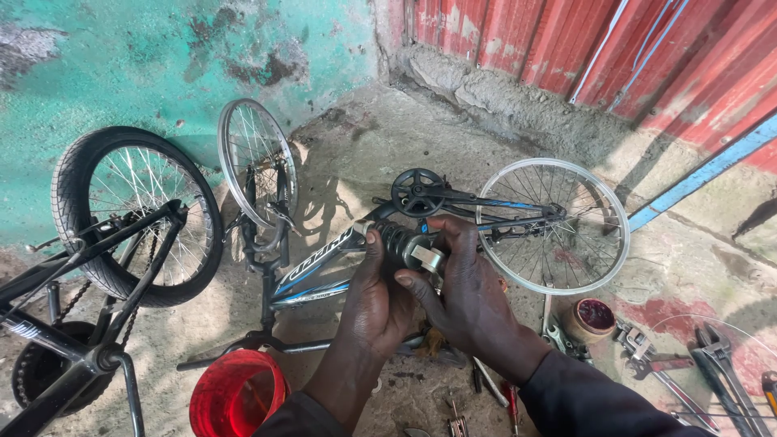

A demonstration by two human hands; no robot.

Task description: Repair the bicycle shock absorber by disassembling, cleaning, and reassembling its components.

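Both my hands hold a bicycle coil shock absorber [407, 245], a black spring with a silver metal end. My left hand [379, 296] grips the spring body from the left. My right hand [463, 283] wraps round from the right, its fingers closed on the silver end. Just beyond my hands a blue and black bicycle frame [317, 271] lies on the ground, its black crank sprocket [418, 191] and bare rear rim [552, 225] attached, and a bare front rim [256, 163] standing up at the left.
A black bicycle with a tyred wheel [136, 215] stands at the left. A red plastic tub [236, 392] sits near my left arm. A small grease tin [592, 319], wrenches and pliers [723, 363] lie at the right. Teal wall and red corrugated sheets close the back.
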